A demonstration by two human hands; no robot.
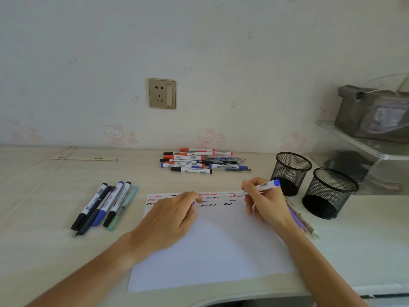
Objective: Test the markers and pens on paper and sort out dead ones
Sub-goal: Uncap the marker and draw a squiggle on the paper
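Right hand [263, 202] grips a blue marker [261, 186], tip on the paper's [212, 251] top edge. Left hand [170, 216] rests curled on the paper, pinching something small and purple.

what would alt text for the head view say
A right hand presses a blue-capped marker to scribble-marked paper that the left hand steadies. Marker piles lie behind and left.

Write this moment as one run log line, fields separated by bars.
right hand: holds blue marker, tip on paper | left hand: on paper, holds cap
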